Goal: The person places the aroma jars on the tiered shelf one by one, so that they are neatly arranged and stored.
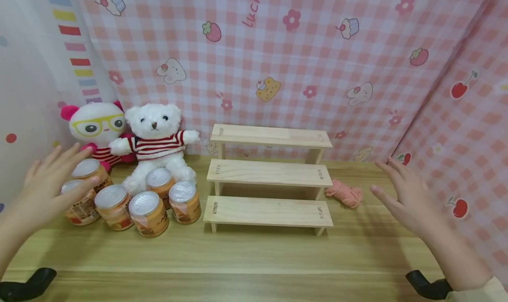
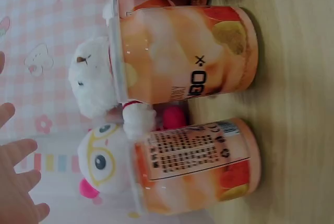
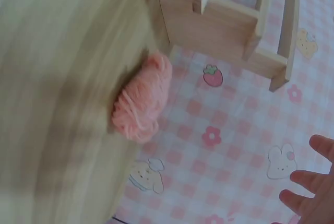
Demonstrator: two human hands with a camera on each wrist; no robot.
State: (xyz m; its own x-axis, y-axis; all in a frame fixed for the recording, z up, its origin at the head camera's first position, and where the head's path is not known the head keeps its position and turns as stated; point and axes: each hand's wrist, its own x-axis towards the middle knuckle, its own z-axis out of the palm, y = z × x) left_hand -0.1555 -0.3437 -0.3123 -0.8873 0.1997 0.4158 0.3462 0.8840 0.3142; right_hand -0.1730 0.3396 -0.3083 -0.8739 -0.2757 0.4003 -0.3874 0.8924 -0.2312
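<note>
My left hand (image 1: pixel 49 187), fingers spread, hovers at the left over several orange cans (image 1: pixel 148 220) with silver lids and holds nothing. In the left wrist view its fingers (image 2: pixel 21 151) are apart from the nearest can (image 2: pixel 188 54). My right hand (image 1: pixel 410 196) is raised on the right with its fingers spread and holds nothing. Nearest to it lies a skein of pink yarn (image 1: pixel 344 193), also plain in the right wrist view as a bundled skein (image 3: pixel 143 98). A three-tier wooden step shelf (image 1: pixel 267 174) stands in the middle with bare tiers.
Behind the cans sit a white teddy bear (image 1: pixel 155 125) in a striped sweater and a panda plush (image 1: pixel 97 125) with yellow glasses. Pink checked cloth (image 1: pixel 274 46) hangs behind the wooden table (image 1: pixel 254 258). Two black curved pieces (image 1: pixel 426 284) show at the near corners.
</note>
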